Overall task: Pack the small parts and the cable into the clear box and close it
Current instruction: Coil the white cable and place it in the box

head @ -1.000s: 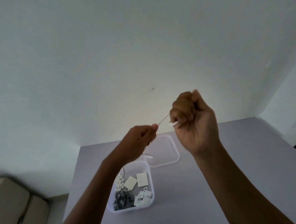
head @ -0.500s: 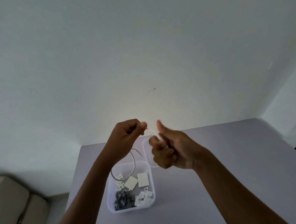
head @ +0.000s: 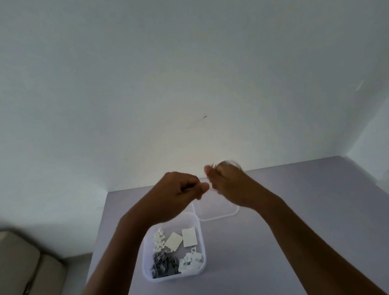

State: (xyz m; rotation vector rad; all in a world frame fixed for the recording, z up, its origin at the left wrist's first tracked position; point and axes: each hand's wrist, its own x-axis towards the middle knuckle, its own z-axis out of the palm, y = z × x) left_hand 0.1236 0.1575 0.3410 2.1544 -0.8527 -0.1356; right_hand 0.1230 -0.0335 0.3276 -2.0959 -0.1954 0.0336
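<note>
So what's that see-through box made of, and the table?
The box looks like thin plastic, cloudy-clear: the dark and white parts show through its wall. The lid behind it looks the same. The table has a smooth, matte lilac top, maybe laminate or painted board; I can't tell which.

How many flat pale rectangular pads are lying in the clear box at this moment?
2. One pad sits tilted near the middle of the clear box; the other pad lies just right of it, toward the far wall. The left forearm may hide more.
</note>
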